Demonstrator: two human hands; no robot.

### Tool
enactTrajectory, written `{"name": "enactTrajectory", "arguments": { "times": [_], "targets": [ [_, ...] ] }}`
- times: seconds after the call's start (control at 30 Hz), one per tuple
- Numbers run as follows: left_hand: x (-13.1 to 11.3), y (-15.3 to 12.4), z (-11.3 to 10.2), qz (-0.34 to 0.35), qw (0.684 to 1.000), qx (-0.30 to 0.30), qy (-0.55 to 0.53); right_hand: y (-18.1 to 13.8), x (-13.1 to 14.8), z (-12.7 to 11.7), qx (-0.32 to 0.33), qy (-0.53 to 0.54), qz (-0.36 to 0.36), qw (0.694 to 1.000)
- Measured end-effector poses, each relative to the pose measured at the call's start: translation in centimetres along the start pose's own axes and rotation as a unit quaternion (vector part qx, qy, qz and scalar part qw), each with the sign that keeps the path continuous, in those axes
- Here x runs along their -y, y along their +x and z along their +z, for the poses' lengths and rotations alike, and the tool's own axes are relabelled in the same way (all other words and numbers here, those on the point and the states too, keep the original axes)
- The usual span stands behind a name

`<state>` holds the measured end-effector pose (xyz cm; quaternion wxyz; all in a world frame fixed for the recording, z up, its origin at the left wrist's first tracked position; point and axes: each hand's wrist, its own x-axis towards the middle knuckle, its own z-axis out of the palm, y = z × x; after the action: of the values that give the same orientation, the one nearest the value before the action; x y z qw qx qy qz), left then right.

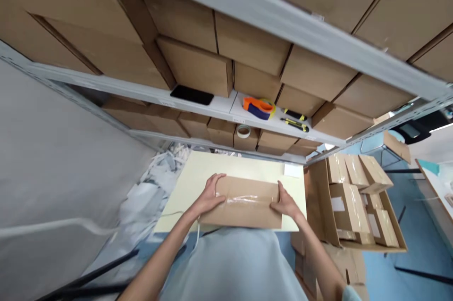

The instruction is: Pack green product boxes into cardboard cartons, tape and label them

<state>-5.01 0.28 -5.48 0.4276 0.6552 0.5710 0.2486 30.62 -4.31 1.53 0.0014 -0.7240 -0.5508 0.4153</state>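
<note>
Left hand (pixel 209 196) and right hand (pixel 286 204) grip opposite ends of taped box (pixel 244 202) on table (pixel 198 173), below the shelf's tape dispenser (pixel 259 107).

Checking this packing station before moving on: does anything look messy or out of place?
Yes: a heap of white paper scraps lies spilled left of the table. The taped cardboard box sits squarely between the left hand and right hand.

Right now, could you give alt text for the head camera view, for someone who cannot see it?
Two bare hands, left hand and right hand, grip the ends of a taped cardboard box on a pale table. Shelves of boxes rise behind, holding a tape dispenser.
</note>
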Motion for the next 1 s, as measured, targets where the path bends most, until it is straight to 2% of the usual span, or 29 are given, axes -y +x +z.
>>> {"name": "enactTrajectory", "arguments": {
  "times": [0.13,0.27,0.37,0.47,0.53,0.6,0.67,0.73,0.8,1.0],
  "targets": [
    [0.4,0.4,0.3,-0.022,0.998,-0.017,0.052,0.2,1.0,-0.3,0.019,-0.05,0.007,0.999],
    [-1.5,2.1,-0.1,-0.064,0.986,-0.015,0.155,0.8,3.6,-3.2,0.053,-0.127,-0.027,0.99],
    [-5.7,4.8,-1.1,-0.036,0.98,-0.038,0.191,1.9,7.6,-6.8,-0.003,-0.166,-0.109,0.98],
    [-11.7,8.3,-2.5,0.016,0.982,-0.085,0.168,3.6,13.6,-10.8,-0.115,-0.192,-0.197,0.955],
    [-15.7,10.4,-3.4,0.061,0.981,-0.126,0.137,4.9,18.2,-13.1,-0.194,-0.208,-0.246,0.927],
    [-19.0,11.9,-4.1,0.099,0.975,-0.159,0.117,6.5,22.6,-15.1,-0.234,-0.219,-0.257,0.911],
    [-21.1,12.7,-4.4,0.122,0.97,-0.178,0.109,8.1,26.1,-16.6,-0.258,-0.23,-0.249,0.905],
    [-22.0,12.7,-4.6,0.138,0.966,-0.19,0.104,9.7,28.3,-17.4,-0.267,-0.244,-0.227,0.904],
    [-21.9,12.1,-4.7,0.152,0.962,-0.201,0.102,10.9,29.3,-17.6,-0.264,-0.257,-0.203,0.907],
    [-19.1,10.0,-4.4,0.156,0.96,-0.23,0.032,12.7,28.3,-16.4,-0.258,-0.278,-0.19,0.906]
  ]
}}
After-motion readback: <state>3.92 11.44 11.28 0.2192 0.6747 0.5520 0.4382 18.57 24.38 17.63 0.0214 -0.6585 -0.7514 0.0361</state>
